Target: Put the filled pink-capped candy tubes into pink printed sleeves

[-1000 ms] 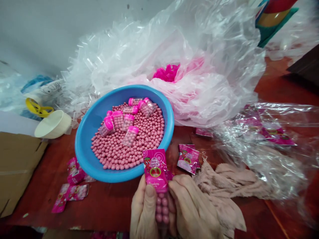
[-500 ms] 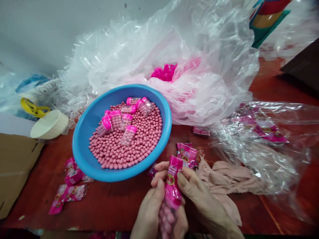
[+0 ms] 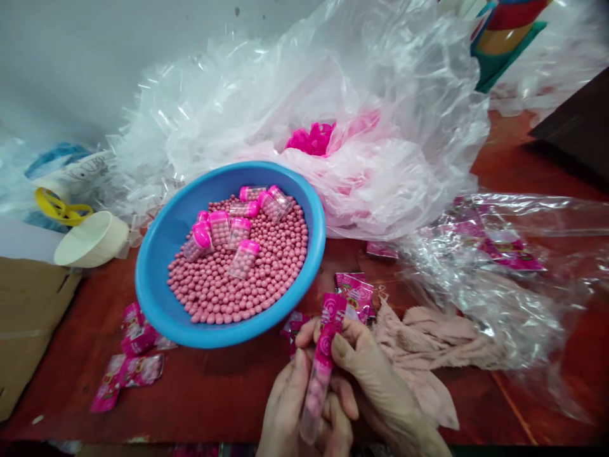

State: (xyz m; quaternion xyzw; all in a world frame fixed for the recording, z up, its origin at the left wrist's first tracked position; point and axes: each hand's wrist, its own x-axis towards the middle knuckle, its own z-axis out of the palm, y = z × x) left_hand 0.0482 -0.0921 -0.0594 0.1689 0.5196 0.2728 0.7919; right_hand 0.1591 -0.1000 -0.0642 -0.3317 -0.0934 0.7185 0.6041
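Observation:
Near the table's front edge, my left hand is wrapped round a clear jar of pink candy balls. A pink printed sleeve covers the upper part of the jar and sticks up past it. My right hand is closed on the same jar, with its thumb pressing the sleeve from the right. Ahead and to the left stands a blue basin of loose pink candy balls, with several pink-capped jars lying on them. Flat pink sleeves lie just beyond my fingers.
On the left are sleeved jars, a white scoop and a cardboard box. Big clear plastic bags fill the back. A beige cloth and crumpled clear film lie on the right.
The jar has turned in my hands and now shows a narrower side, with the sleeve's swirl pattern facing me. My fingers have shifted slightly round it. The basin and the other things stay put.

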